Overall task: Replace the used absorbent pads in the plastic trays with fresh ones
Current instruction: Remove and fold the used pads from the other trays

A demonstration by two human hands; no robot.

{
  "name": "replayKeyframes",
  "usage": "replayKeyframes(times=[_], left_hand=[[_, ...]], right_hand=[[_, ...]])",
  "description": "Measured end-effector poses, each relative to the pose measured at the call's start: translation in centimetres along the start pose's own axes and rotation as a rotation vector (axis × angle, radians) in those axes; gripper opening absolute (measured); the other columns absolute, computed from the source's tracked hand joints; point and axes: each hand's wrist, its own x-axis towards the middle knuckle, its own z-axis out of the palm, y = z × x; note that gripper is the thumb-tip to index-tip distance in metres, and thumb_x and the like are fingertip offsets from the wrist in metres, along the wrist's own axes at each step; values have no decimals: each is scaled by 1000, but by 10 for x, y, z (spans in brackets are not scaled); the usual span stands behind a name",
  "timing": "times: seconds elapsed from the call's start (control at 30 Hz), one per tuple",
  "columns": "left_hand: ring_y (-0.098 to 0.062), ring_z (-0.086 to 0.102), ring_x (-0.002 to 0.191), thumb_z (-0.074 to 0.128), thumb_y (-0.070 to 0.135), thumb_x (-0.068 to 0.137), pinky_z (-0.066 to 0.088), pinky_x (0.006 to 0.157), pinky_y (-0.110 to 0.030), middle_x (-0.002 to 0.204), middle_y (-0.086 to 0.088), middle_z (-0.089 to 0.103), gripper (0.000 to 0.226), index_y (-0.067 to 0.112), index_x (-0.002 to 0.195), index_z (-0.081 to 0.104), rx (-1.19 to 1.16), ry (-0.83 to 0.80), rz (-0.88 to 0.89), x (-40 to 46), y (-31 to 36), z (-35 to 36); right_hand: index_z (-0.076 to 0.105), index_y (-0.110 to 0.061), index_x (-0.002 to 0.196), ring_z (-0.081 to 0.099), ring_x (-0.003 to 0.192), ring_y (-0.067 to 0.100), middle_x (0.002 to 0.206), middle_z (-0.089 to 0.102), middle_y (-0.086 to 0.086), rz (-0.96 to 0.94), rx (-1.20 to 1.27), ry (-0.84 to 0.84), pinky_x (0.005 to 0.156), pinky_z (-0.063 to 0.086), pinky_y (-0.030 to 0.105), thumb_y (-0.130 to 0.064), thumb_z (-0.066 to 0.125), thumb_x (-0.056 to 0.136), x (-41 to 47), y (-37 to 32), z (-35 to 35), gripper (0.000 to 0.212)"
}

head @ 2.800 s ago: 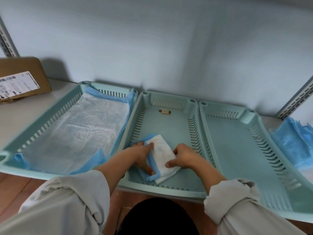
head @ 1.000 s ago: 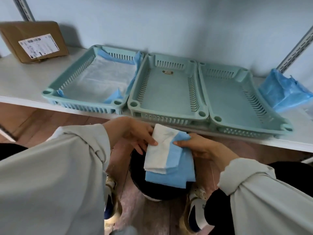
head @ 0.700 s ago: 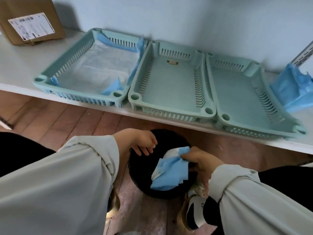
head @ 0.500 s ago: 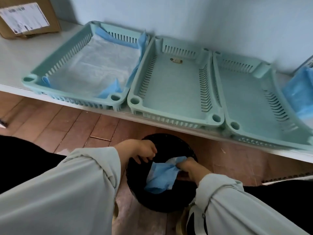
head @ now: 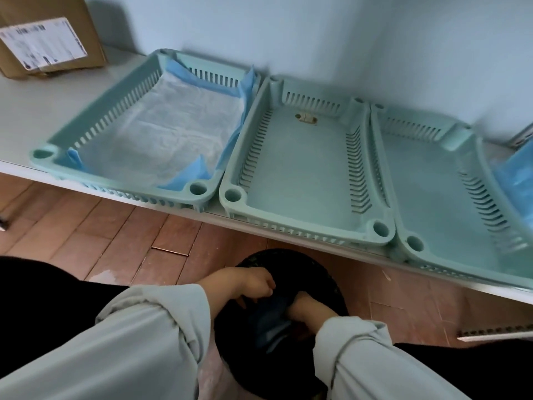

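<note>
Three pale green plastic trays stand side by side on a white shelf (head: 43,111). The left tray (head: 43,154) holds a white pad with blue edges (head: 161,134). The middle tray (head: 302,174) and the right tray (head: 432,197) have no pad in them. Below the shelf stands a black bin (head: 326,272). My right hand (head: 305,310) is down inside it and holds the crumpled blue used pad (head: 271,321), with its fingers partly hidden in the folds. My left hand (head: 248,284) hovers over the bin's left rim, fingers loosely curled and holding nothing.
A blue pile of pads (head: 516,171) lies at the shelf's right end. At the back left sits a cardboard box (head: 52,39) with a label. A small brown tag (head: 306,118) lies at the back of the middle tray. The floor is red-brown tile.
The folded pad left the middle tray and came down in front of the shelf. My left hand let go of it. My right hand has carried it down into the black bin.
</note>
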Motion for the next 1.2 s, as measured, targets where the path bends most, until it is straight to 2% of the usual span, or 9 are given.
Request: replayKeyframes(times=[0.13, 0.27, 0.43, 0.53, 0.67, 0.73, 0.9, 1.1, 1.2], left_hand=[[-23, 56, 113, 36, 11, 99, 48, 96, -38, 132, -7, 51, 43, 21, 140, 42, 32, 69, 24, -18, 11, -13], [-18, 54, 98, 36, 7, 96, 48, 85, -34, 119, -5, 55, 45, 20, 138, 44, 104, 146, 59, -44, 29, -25], [-19, 54, 89, 37, 3, 92, 48, 75, -32, 106, -8, 56, 45, 19, 132, 50, 201, 213, 120, -84, 48, -31], [-19, 54, 88, 41, 3, 93, 48, 70, -29, 103, -7, 56, 43, 21, 130, 52, 187, 235, 157, -106, 54, -31], [-23, 57, 102, 38, -1, 93, 43, 42, -11, 113, -8, 55, 45, 14, 132, 54, 200, 325, 196, -131, 62, -31], [-24, 56, 112, 38, 1, 93, 42, 51, -11, 120, -9, 54, 45, 16, 134, 53, 228, 383, 221, -140, 67, -33], [-18, 53, 89, 47, 4, 93, 45, 59, -23, 84, 1, 57, 39, 17, 128, 56, 160, 386, 237, -146, 70, -39], [-14, 59, 83, 50, 4, 91, 46, 60, -22, 99, -6, 61, 34, 15, 121, 61, 150, 447, 275, -153, 66, -45], [-18, 64, 87, 51, 3, 90, 47, 59, -23, 105, -11, 67, 30, 12, 115, 64, 96, 560, 349, -158, 71, -68]], right_hand=[[49, -9, 93, 64, 101, 29, 112, 64, 15, -87, 67, 97, 89, 54, 38, -16, 53, 91, -23, -18, -32, 9], [43, -12, 74, 66, 92, 26, 107, 68, 16, -163, 61, 130, 80, 54, 37, -16, 53, 92, -57, -30, -57, 21], [55, -4, 84, 66, 78, 22, 106, 68, 17, -213, 6, 138, 64, 50, 30, -15, 49, 95, -93, -30, -73, 16], [56, -7, 83, 69, 92, 27, 109, 70, 17, -246, 3, 161, 72, 51, 32, -18, 53, 93, -115, -29, -84, 15], [59, -12, 93, 69, 89, 25, 102, 71, 11, -208, -38, 65, 72, 53, 33, -30, 64, 87, -138, -29, -99, 20], [62, -13, 88, 70, 86, 24, 99, 72, 10, -208, -18, 57, 63, 51, 29, -32, 66, 85, -146, -28, -104, 20], [62, -10, 84, 72, 90, 26, 96, 74, 13, -301, -47, 224, 68, 54, 30, -23, 61, 86, -166, -33, -116, 14], [59, 1, 109, 72, 80, 26, 85, 74, 12, -344, -28, 288, 71, 55, 33, -13, 54, 90, -187, -37, -125, 25], [57, 3, 113, 67, 65, 22, 76, 68, 10, -380, 19, 322, 56, 50, 23, -12, 53, 93, -198, -44, -137, 26]])
